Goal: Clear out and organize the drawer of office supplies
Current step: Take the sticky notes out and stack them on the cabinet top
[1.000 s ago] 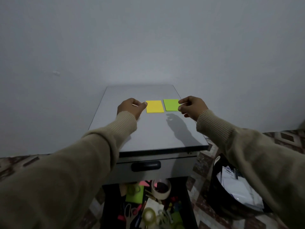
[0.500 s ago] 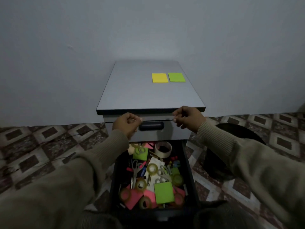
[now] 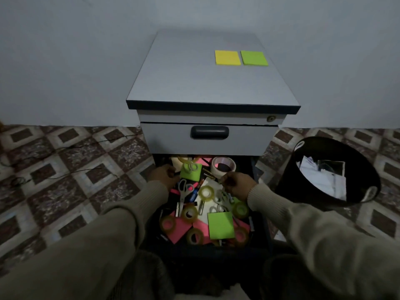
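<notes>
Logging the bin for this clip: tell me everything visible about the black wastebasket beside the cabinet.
The black wastebasket is round and open-topped, apparently glossy plastic, with light glinting on its rim. It stands on the patterned tile floor, right of the cabinet and its open drawer. White crumpled papers lie inside. No hand touches it.

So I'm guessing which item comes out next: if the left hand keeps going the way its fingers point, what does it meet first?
Most likely the green sticky note pad at the back of the open drawer. The left hand reaches toward its left edge and may already touch it; depth is unclear.
</notes>
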